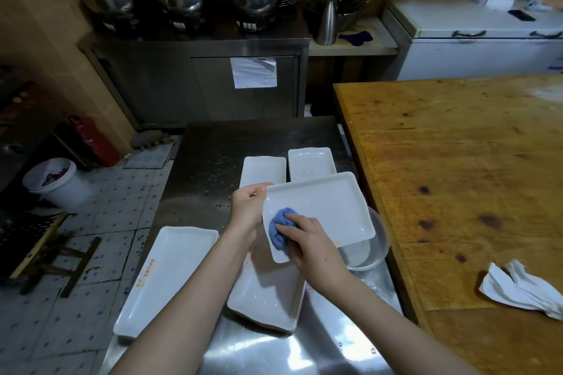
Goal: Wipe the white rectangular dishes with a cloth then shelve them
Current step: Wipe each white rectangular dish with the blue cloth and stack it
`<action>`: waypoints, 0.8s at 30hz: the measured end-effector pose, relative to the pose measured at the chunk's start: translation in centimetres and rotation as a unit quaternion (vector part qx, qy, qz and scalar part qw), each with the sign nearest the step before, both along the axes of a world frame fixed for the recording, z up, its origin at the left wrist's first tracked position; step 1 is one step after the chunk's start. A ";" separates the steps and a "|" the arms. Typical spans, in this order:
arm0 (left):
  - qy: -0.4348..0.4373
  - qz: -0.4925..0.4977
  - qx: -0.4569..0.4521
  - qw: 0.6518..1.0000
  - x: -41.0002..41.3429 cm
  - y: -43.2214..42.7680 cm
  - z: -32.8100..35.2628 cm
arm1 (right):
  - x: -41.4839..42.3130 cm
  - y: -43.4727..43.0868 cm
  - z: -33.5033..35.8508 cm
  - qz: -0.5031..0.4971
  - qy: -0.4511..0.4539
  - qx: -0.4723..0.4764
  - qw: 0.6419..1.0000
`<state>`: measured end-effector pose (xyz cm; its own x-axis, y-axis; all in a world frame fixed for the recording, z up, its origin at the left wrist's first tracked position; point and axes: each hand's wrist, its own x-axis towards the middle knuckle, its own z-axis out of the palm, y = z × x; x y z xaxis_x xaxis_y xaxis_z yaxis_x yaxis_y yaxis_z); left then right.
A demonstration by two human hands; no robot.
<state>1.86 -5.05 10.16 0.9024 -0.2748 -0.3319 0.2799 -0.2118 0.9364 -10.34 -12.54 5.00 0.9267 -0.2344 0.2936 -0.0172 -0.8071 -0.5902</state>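
Held dish (329, 207): white, rectangular, tilted; left hand (248, 207) grips its left rim. Blue cloth (281, 228): bunched in the right hand (307, 240), whose curled fingers press it into the dish's near corner. Two dishes (263, 170) beyond the hands; stacked dishes (268, 298) beneath the wrists; long dish (170, 274) left of the left forearm (orange marks on rim).

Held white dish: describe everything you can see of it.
The held dish is white, rectangular and shallow, with a raised rim and rounded corners. It is glossy, likely ceramic or melamine. It is held tilted above the steel counter. The left hand grips its left edge. The right hand presses a bunched blue cloth into its near-left inside. No chips visible.
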 end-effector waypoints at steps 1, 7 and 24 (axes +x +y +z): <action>-0.002 -0.010 0.000 1.000 -0.2 -0.1 0.0 | 0.3 -0.2 0.2 -0.005 -0.002 -0.002 1.000; -0.009 -0.007 0.006 1.000 -0.6 0.0 0.0 | 1.3 -0.6 1.5 -0.019 -0.015 -0.027 0.999; -0.035 0.020 -0.004 0.999 0.5 1.9 0.5 | -3.3 -4.2 0.2 -0.039 0.001 -0.043 0.998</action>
